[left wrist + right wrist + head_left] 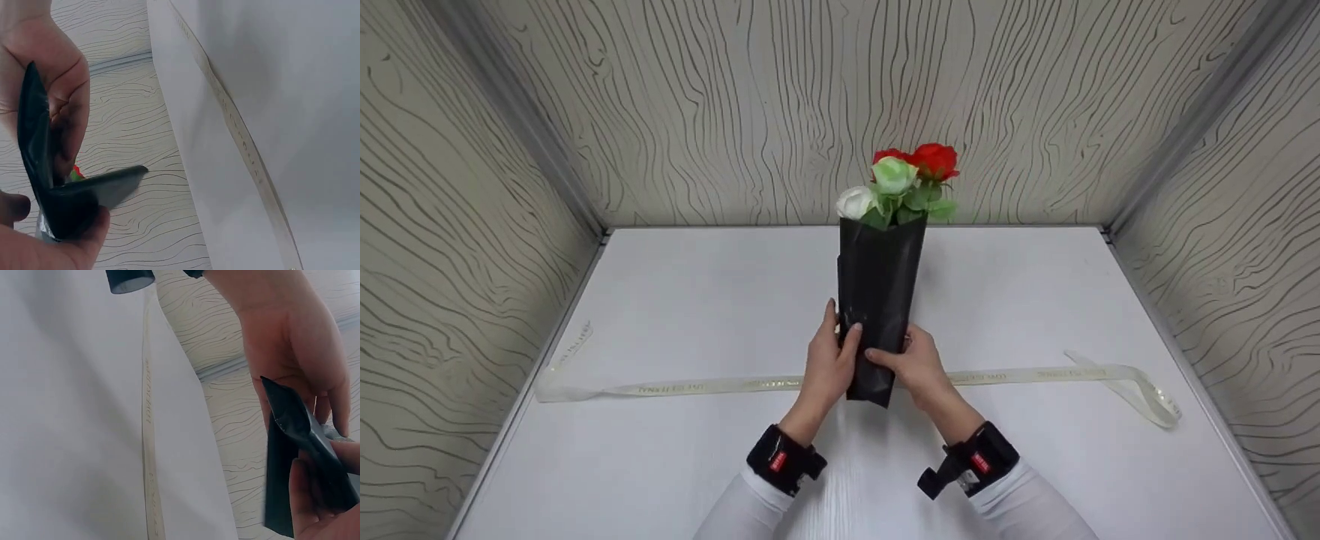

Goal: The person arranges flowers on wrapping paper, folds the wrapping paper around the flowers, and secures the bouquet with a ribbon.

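A bouquet of artificial-looking roses in a black wrapper point(881, 277) is held upright over the middle of the table. Out of its top stand a white rose point(855, 202), a pale green rose point(895, 175) and red roses point(936, 161) with green leaves. My left hand point(831, 366) grips the wrapper's lower left side, thumb across the front. On the lower right, my right hand point(919, 366) holds it too, thumb on the front and fingers hidden behind. Both wrist views show the wrapper's folded bottom end point(35, 124) between the hands.
A long cream ribbon point(682, 388) with gold lettering lies across the white table point(720, 300), passing behind the bouquet. Its right end loops over point(1155, 405). Wood-grain patterned panels point(720, 112) enclose the table at the back and both sides.
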Tool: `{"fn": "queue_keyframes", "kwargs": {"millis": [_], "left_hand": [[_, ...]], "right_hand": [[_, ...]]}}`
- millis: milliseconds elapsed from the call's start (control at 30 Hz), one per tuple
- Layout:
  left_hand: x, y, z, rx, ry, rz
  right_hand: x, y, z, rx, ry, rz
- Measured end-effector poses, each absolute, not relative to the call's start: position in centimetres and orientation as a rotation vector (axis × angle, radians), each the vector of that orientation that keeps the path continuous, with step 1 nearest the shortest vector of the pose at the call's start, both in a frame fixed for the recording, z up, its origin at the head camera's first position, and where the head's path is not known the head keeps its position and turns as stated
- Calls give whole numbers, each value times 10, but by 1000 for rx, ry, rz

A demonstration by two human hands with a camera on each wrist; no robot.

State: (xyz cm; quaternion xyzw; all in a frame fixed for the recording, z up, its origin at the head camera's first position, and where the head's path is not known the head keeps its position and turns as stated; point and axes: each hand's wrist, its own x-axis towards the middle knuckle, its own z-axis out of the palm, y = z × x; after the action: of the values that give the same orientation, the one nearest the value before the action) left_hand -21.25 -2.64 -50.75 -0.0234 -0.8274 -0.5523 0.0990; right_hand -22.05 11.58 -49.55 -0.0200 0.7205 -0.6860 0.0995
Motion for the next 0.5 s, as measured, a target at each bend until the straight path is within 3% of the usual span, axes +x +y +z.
{"fn": "queue_keyframes", "kwargs": {"millis": [200,500], "left_hand": [[-221,-32,-507,89,-2291,-1977],[-224,-40,-509,51,-2177,-2258]], "right_hand": [[-210,111,-480,-114,2132,-1965],[-214,116,-482,-183,2074,-1889]]}}
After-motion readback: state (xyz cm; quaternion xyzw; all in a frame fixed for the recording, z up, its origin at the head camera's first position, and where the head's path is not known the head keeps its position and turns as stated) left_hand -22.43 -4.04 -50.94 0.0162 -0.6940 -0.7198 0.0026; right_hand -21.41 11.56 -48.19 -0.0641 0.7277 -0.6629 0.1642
